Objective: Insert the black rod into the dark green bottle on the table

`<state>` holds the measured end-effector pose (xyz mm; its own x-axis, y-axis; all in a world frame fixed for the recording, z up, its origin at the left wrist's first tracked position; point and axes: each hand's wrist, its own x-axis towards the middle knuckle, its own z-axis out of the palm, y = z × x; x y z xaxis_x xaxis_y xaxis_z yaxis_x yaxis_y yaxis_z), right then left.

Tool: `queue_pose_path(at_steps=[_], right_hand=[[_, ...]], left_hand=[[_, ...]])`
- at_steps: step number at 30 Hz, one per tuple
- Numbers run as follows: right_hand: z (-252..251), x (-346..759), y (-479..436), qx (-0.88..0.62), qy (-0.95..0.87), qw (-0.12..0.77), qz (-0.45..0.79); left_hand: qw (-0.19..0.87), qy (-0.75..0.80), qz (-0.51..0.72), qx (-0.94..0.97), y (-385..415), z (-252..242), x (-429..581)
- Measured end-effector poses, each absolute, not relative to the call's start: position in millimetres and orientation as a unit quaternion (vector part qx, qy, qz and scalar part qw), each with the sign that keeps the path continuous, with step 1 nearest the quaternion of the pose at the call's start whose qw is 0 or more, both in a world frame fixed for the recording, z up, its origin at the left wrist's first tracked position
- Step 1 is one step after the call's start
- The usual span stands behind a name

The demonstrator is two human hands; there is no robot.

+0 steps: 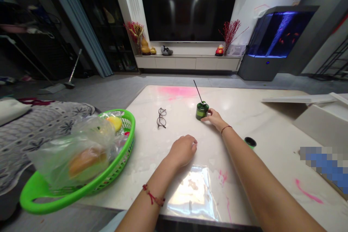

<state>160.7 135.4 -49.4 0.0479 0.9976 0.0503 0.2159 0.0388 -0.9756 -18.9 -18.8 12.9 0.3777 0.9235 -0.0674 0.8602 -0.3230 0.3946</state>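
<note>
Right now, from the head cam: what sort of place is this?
Probably a home living room: a large dark TV with a long, low cabinet beneath it, and a blue-lit fish tank standing to its right.

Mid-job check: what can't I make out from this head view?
All in the head view:
- Left hand: fingertips mostly hidden by its own back; whether it holds anything is unclear.
- Right hand: some fingers hidden behind the green bottle; grip uncertain.
- Black-and-green cap: partly covered by the right forearm.
- White box: cut off by the right edge.
- Blue item: pixelated.
</note>
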Motion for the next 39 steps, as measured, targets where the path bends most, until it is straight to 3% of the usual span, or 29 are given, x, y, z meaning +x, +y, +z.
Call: queue_pose_path(at_steps=[18, 39], right_hand=[[-40, 156, 126, -0.545, -0.580, 0.437, 0.420], [-63, 157, 141, -0.575, -0.629, 0.390, 0.347]], left_hand=[[0.177, 0.546, 0.080, 0.815, -19, 14, -19], [0.179, 0.547, 0.078, 0.814, -20, 15, -19]])
